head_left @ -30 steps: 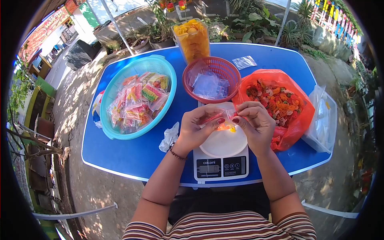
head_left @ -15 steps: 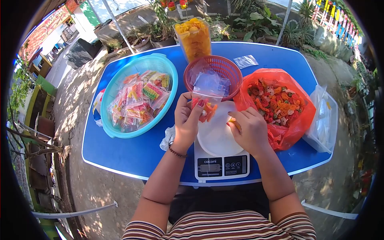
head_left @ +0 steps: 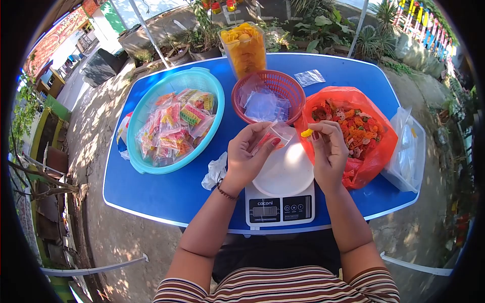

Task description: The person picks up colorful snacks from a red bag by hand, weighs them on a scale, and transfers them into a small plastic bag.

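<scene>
My left hand (head_left: pixel 247 154) pinches a small clear zip bag (head_left: pixel 279 134) with red pieces inside, tilted above the scale. Between the fingertips of my right hand (head_left: pixel 329 151) is a small yellow snack piece (head_left: pixel 306 133), a little to the right of the bag and apart from it. Below both hands stands a white kitchen scale (head_left: pixel 283 174) with a round pan. To the right, a red plastic bag (head_left: pixel 389 144) lies open, full of red, orange and green snack pieces (head_left: pixel 348 123). Behind the hands, a red basket (head_left: pixel 295 88) holds empty clear bags (head_left: pixel 265 105).
A turquoise basket (head_left: pixel 217 113) of filled packets stands on the left of the blue table (head_left: pixel 202 202). A clear tub (head_left: pixel 245 48) of yellow chips is at the back. A white container (head_left: pixel 406 151) sits at the right edge, and crumpled white plastic (head_left: pixel 214 171) by my left wrist.
My left hand has tilted the zip bag over to the right. My right hand has risen and turned, bringing the yellow piece up to the bag's height.
</scene>
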The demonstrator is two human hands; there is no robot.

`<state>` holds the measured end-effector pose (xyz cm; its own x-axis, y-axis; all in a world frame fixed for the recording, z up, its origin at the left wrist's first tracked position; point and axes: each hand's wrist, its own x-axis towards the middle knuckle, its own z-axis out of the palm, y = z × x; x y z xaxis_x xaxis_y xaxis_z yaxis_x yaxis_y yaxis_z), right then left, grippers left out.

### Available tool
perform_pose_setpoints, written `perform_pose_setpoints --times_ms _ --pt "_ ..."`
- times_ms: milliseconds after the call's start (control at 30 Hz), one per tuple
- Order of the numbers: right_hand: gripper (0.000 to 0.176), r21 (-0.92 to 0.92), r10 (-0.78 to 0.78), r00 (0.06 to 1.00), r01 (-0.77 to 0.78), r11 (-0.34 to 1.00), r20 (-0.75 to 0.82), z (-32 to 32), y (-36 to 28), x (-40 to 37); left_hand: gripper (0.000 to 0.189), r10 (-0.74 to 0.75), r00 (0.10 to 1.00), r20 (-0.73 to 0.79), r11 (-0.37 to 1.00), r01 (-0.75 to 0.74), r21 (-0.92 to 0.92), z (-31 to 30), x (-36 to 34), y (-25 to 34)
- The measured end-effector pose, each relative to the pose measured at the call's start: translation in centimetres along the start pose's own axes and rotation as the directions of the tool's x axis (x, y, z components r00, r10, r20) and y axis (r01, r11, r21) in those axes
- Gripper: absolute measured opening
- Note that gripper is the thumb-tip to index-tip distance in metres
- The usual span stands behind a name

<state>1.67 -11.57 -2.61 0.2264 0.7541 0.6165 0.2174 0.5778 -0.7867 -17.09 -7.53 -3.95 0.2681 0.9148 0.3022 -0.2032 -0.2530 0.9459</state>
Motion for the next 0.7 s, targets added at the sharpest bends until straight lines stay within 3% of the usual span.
perform_pose_setpoints --times_ms 33,167,267,367,500,633,700 --pt "0.016 0.132 0.018 0.997 -0.009 0.991 -0.069 0.1 -0.1 -0.1 0.037 0.01 1.0 0.011 0.999 -0.011 0.041 0.0 0.0 0.0" --pt "0.017 0.359 0.186 0.98 -0.149 0.921 -0.069 0.0 0.6 -0.8 0.035 0.06 0.996 0.071 0.986 -0.071 0.154 0.1 -0.3 0.4" --pt "0.014 0.298 0.164 0.982 -0.185 0.937 0.092 0.2 0.4 -1.0 0.034 0.068 0.991 0.114 0.986 -0.085 0.145 0.2 -0.4 0.5" --pt "0.012 -0.072 0.106 0.977 -0.095 0.993 0.185 0.2 0.5 -0.9 0.032 0.062 0.99 0.129 0.99 -0.078 0.119 0.4 -0.5 1.2" --pt "0.012 -0.328 -0.12 0.987 0.15 0.933 0.108 0.5 -1.7 0.0 0.03 0.06 0.995 0.08 0.998 -0.059 -0.013 0.1 -0.4 0.6" --pt "0.012 -0.223 -0.099 0.971 0.149 0.963 0.219 0.5 -0.3 0.0 0.023 0.088 0.995 0.04 0.984 -0.081 -0.158 0.3 -0.2 0.9" --pt "0.013 -0.154 -0.043 0.981 0.073 0.985 0.188 0.5 0.1 -0.5 0.019 0.1 0.995 0.024 0.995 -0.1 0.002 -0.1 -0.5 0.5"
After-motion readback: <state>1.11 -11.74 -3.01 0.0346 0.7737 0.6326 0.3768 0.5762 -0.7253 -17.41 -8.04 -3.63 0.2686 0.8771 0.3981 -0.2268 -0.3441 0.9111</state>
